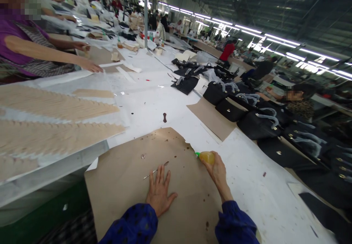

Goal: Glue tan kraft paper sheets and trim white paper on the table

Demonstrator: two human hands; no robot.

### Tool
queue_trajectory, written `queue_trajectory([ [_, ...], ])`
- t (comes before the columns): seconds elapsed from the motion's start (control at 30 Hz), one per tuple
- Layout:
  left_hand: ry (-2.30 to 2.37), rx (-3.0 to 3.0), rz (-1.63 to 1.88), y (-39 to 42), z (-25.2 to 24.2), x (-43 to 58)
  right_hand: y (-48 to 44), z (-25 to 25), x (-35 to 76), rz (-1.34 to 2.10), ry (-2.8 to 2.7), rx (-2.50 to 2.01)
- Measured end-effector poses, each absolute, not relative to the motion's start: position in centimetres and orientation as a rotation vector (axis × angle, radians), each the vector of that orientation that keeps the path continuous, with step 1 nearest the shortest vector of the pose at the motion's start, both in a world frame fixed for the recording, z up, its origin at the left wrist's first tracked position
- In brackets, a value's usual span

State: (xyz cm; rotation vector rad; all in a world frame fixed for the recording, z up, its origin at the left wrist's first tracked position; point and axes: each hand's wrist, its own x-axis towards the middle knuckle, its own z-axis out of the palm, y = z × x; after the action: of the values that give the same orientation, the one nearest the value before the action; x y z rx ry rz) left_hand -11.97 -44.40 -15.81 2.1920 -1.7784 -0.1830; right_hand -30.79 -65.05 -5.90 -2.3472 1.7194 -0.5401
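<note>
A large brown paper sheet (121, 185) lies on the white table in front of me. My left hand (159, 194) rests flat on it with the fingers spread. Just beyond those fingertips is a thin metal tool with a dark end (166, 163). My right hand (218, 169) grips a squeeze bottle (207, 158) of yellowish liquid, tilted on its side. Its green nozzle points left, over the sheet's right edge. Small dark spots dot the paper. A small dark brown bow-shaped piece (164, 117) sits beyond the far edge.
Black handbags (255, 123) line the right side, beside a flat brown board (211, 117). Rows of beige pieces (60, 137) cover the left. A co-worker in a purple top (16, 39) handles white strips at the far left. A metal pole (146, 13) rises at the back.
</note>
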Motion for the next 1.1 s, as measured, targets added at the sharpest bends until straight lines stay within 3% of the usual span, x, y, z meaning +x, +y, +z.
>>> queue_trajectory([
  [0.27,-1.778,2.190,-0.257,-44.5,-15.5,-11.9,-66.7,-5.9,-26.4,-0.661,1.596,-2.367],
  [1.1,-1.721,2.139,-0.561,-44.6,-14.3,-10.3,-72.9,-6.0,-9.8,-0.473,1.569,-2.392],
])
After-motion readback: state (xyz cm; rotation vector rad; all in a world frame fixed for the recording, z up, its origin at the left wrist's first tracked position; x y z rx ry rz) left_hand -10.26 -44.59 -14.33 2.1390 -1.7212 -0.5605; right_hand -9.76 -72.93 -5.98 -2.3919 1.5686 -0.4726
